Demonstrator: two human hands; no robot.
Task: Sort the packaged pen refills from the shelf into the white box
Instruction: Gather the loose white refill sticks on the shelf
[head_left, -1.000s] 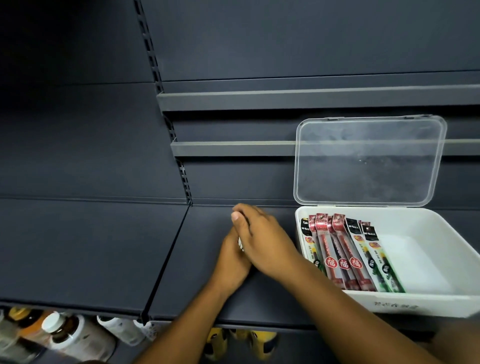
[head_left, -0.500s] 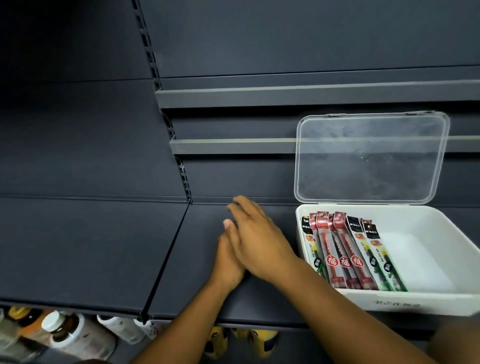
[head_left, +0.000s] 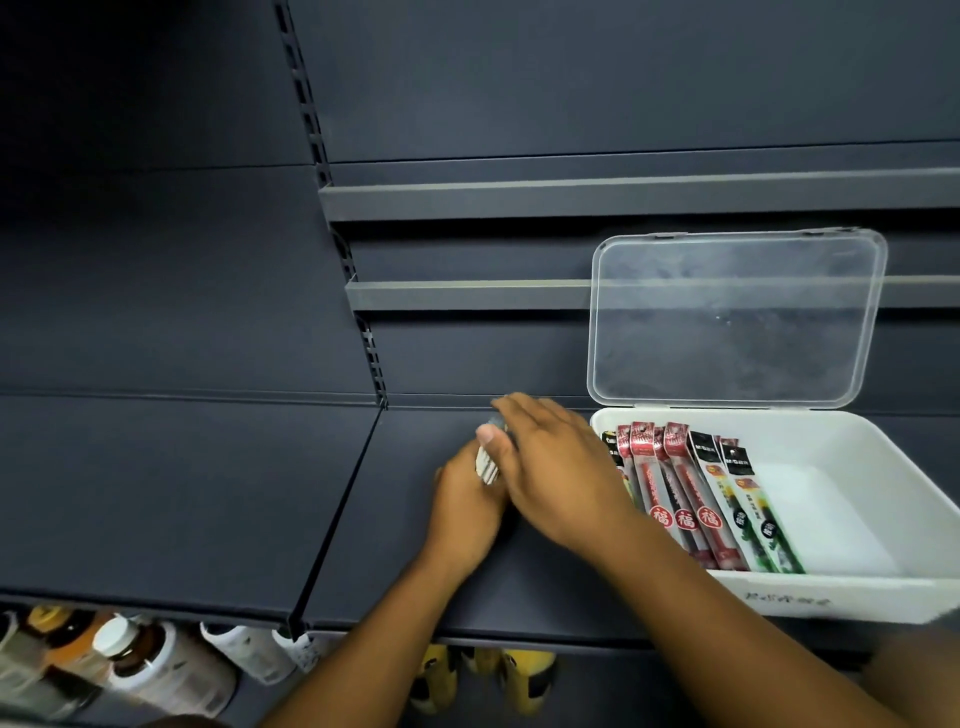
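A pale striped refill pack (head_left: 487, 466) sticks up between my two hands on the dark shelf (head_left: 208, 493). My left hand (head_left: 464, 512) holds its lower part, with the fingers hidden. My right hand (head_left: 563, 480) lies over the left and pinches the pack's top between thumb and forefinger. To the right stands the white box (head_left: 831, 597) with its clear lid (head_left: 737, 317) upright against the back wall. In its left half lie several refill packs side by side: red ones (head_left: 670, 499) and black-and-green ones (head_left: 743, 512).
Two grey rails (head_left: 467, 296) run along the back panel above the shelf. A slotted upright (head_left: 371, 353) and a seam (head_left: 337, 509) split the shelf into two boards. Below the front edge stand bottles (head_left: 156, 670) and yellow items (head_left: 519, 675).
Both hands have shifted slightly right and toward the back. The pale pack, barely seen before, now shows between them, with my right thumb on its top.
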